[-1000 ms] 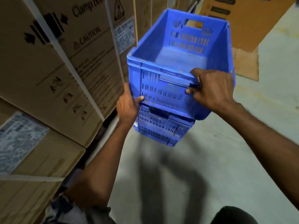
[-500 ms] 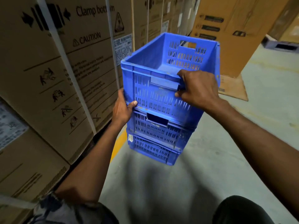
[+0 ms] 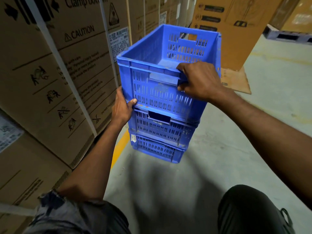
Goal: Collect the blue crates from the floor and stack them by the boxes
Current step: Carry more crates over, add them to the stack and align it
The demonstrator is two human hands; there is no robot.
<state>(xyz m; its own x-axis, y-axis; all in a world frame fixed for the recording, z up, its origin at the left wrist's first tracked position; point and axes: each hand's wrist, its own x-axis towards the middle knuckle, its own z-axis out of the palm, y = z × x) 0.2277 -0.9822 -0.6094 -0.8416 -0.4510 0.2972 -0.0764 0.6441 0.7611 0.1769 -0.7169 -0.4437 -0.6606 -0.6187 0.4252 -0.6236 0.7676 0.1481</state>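
An empty blue slotted crate point(image 3: 157, 92) sits on top of two other blue crates point(image 3: 160, 130) stacked on the grey floor beside tall cardboard boxes point(image 3: 55, 68). My right hand point(image 3: 199, 81) grips the near handle slot of the top crate, fingers hooked into the opening. My left hand point(image 3: 122, 107) holds the top crate's lower left corner, thumb pressed on its front face. The top crate looks level on the stack.
A wall of strapped cardboard boxes runs along the left. A yellow floor line point(image 3: 119, 149) lies at their foot. Another large box point(image 3: 236, 31) stands behind the stack on flat cardboard. A dark pallet point(image 3: 287, 36) sits at far right. Grey floor point(image 3: 253, 132) spreads to the right.
The top crate has come down from a tilted, raised position to sit level on the two stacked crates. Both hands kept their grip and lowered with it.
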